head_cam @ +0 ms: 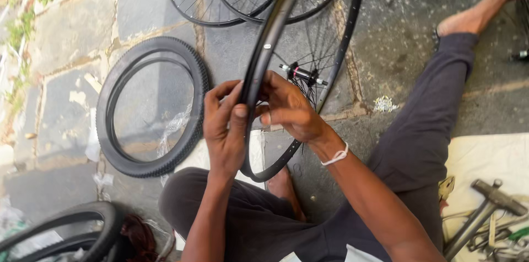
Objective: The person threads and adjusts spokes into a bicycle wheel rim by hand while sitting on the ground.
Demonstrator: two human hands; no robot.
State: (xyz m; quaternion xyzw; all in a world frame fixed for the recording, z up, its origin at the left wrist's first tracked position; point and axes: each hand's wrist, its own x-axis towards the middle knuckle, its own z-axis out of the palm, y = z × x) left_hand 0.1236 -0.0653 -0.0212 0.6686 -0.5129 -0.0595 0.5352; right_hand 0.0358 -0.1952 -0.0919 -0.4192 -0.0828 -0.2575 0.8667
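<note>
While seated on the stone paving, gripping a black wheel rim (274,30) upright between the knees: left hand (225,124) clamped around its edge, thumb pressed flat; right hand (289,109) closed on the same edge just beside. Knobbly tyre (151,106) lying flat to the left, pump (485,209) near right.

Black wheel rim (264,58), black knobbly-treaded tyre (151,105), grey trousers (424,130), cream cloth (485,157).

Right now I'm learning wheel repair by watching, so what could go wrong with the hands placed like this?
Both the left hand and right hand pinch the black rim, so fingers could get nipped near the spokes. The rim may also tip onto the bare foot beneath it.
</note>
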